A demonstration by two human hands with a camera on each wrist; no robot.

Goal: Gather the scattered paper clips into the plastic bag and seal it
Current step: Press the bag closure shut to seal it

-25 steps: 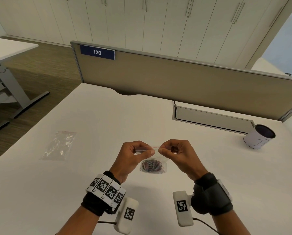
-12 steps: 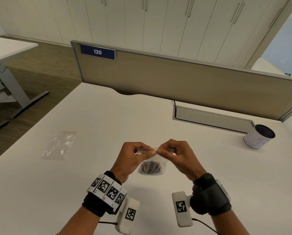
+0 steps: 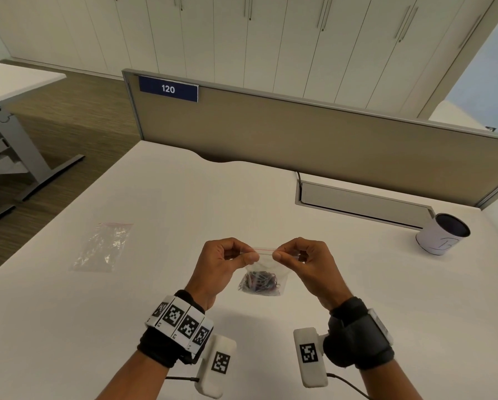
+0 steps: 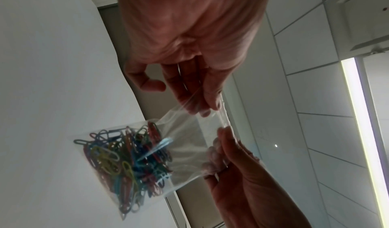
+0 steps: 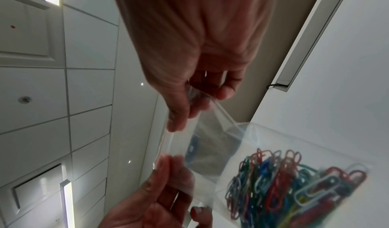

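Note:
A small clear zip bag (image 3: 266, 268) hangs just above the white desk (image 3: 126, 313), with several coloured paper clips (image 3: 259, 282) heaped in its bottom. My left hand (image 3: 249, 255) pinches the left end of the bag's top strip between thumb and forefinger. My right hand (image 3: 279, 255) pinches the right end. A thin red seal line shows between them. In the left wrist view the left hand (image 4: 207, 110) grips the strip above the clips (image 4: 126, 156). The right wrist view shows the right hand (image 5: 185, 120) on the strip and the clips (image 5: 294, 181) below.
A second clear bag (image 3: 103, 246) lies flat on the desk to the left. A white cup (image 3: 441, 233) stands at the far right by a cable flap (image 3: 363, 203). A beige divider panel (image 3: 299, 134) closes the desk's far side.
Half a second ago the two pinches met near the middle of the top strip. They now sit a little apart, with the red seal line showing between them.

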